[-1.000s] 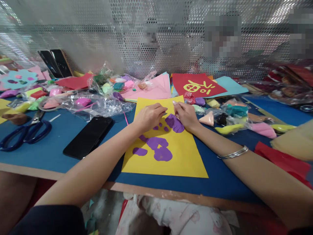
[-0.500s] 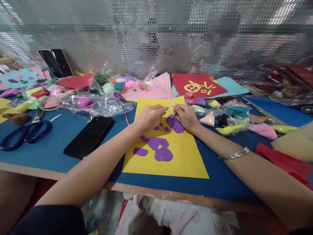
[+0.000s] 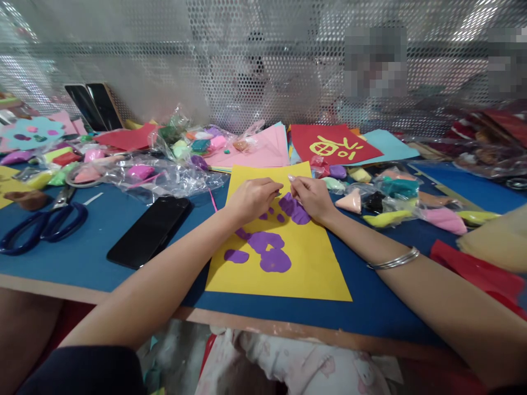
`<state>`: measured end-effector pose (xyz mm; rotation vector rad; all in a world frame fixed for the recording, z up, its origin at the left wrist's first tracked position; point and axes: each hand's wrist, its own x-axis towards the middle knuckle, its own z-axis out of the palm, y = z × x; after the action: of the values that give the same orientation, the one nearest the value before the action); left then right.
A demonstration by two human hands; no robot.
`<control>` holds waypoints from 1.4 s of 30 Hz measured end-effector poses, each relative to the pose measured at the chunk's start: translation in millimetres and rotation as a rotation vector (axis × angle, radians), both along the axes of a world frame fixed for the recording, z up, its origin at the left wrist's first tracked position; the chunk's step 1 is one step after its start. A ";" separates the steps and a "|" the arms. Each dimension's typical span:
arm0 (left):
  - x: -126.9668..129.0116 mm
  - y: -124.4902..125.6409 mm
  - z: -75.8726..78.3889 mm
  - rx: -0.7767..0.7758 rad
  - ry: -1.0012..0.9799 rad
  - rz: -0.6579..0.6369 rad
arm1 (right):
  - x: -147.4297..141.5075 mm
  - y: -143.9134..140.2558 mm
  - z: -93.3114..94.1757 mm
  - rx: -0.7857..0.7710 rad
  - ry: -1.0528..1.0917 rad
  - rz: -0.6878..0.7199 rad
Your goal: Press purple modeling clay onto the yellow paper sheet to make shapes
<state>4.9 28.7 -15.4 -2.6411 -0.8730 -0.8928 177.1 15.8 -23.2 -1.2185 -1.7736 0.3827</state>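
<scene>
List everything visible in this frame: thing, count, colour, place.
yellow sheet: one, table centre
purple clay patches: several, on the sheet
phone: one, black, left of sheet
scissors: one pair, blue, far left
clay bags: many, mixed colours, behind
red card: one, yellow marks, back
table: blue top
bracelet: silver, right wrist
left hand: pinching purple clay
right hand: fingertips meeting the left's

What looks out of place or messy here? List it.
Nothing looks damaged or spilled. The yellow paper lies flat, slightly askew to the table edge, with purple clay pressed on it. Both hands, left hand and right hand, work at its top. Loose plastic bags clutter the far side.
</scene>
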 end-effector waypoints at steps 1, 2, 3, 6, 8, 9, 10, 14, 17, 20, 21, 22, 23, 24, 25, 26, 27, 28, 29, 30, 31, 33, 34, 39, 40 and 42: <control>-0.1 -0.7 0.7 -0.010 0.000 0.001 | -0.1 0.2 -0.3 0.001 0.000 0.001; -0.2 -1.6 1.4 -0.018 0.004 -0.001 | -0.3 0.4 -0.6 0.001 0.000 0.002; -0.1 -2.5 1.9 -0.022 0.009 -0.005 | -0.3 0.6 -0.8 0.002 -0.001 0.003; 0.8 -4.0 1.9 -0.024 0.022 0.002 | -0.4 1.1 -0.8 0.001 -0.004 0.005; 1.5 -3.7 0.8 -0.018 0.025 0.019 | -0.3 1.4 -0.6 0.003 -0.007 0.005; 1.7 -3.3 0.4 -0.017 0.022 0.024 | -0.3 1.6 -0.6 0.004 -0.008 0.006; 1.7 -3.0 0.1 -0.021 0.018 0.025 | -0.2 1.6 -0.6 0.005 -0.011 0.007; 1.3 -3.5 1.6 -0.087 0.008 0.010 | 0.1 1.3 -1.0 0.009 -0.022 0.012; 1.3 -5.2 2.9 -0.114 0.020 0.002 | 0.5 0.7 -1.0 0.010 -0.031 0.010; 2.2 -5.5 2.1 -0.084 0.030 0.000 | 0.5 0.6 -0.8 0.008 -0.037 0.008; 2.5 -5.1 1.4 -0.071 0.030 0.000 | 0.4 0.7 -0.6 0.009 -0.038 0.008; 2.7 -4.6 0.7 -0.060 0.031 -0.001 | 0.3 0.9 -0.6 0.009 -0.040 0.008; 2.8 -3.9 0.0 -0.057 0.031 -0.004 | 0.2 1.1 -0.5 0.010 -0.042 0.008; 2.8 -3.2 -0.5 -0.057 0.035 -0.012 | 0.1 1.3 -0.4 0.011 -0.044 0.008; 2.6 -2.6 -0.7 -0.056 0.042 -0.026 | 0.1 1.5 -0.4 0.011 -0.046 0.009; 2.4 -2.2 -0.7 -0.056 0.042 -0.038 | 0.2 1.6 -0.4 0.012 -0.049 0.011; 2.1 -2.1 -0.5 -0.057 0.043 -0.046 | 0.3 1.8 -0.5 0.012 -0.053 0.012; 1.9 -2.2 0.0 -0.061 0.045 -0.050 | 0.5 1.8 -0.5 0.012 -0.056 0.014; 1.6 -2.5 0.7 -0.066 0.046 -0.051 | 0.6 1.9 -0.7 0.012 -0.059 0.015; 1.5 -3.0 1.3 -0.072 0.047 -0.049 | 0.8 1.9 -0.8 0.012 -0.060 0.016; 1.4 -3.5 2.0 -0.077 0.050 -0.044 | 0.9 1.8 -1.1 0.011 -0.062 0.016; 1.7 -4.5 2.8 -0.079 0.063 -0.030 | 0.8 1.6 -1.6 0.007 -0.058 0.015; 2.0 -4.8 2.8 -0.075 0.066 -0.016 | 0.6 1.5 -1.9 0.005 -0.053 0.013; 3.8 -4.3 0.6 -0.046 0.053 0.026 | -0.5 1.0 -2.7 0.003 -0.025 -0.019; 4.0 -4.0 0.2 -0.042 0.050 0.020 | -0.6 1.0 -2.7 0.008 -0.033 -0.025; 3.9 -3.8 0.0 -0.037 0.044 0.008 | -0.7 1.4 -2.5 0.022 -0.050 -0.038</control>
<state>8.8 24.9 -15.4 -2.6761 -0.8974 -0.8213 176.5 17.2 -25.7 -1.2538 -1.7900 0.3119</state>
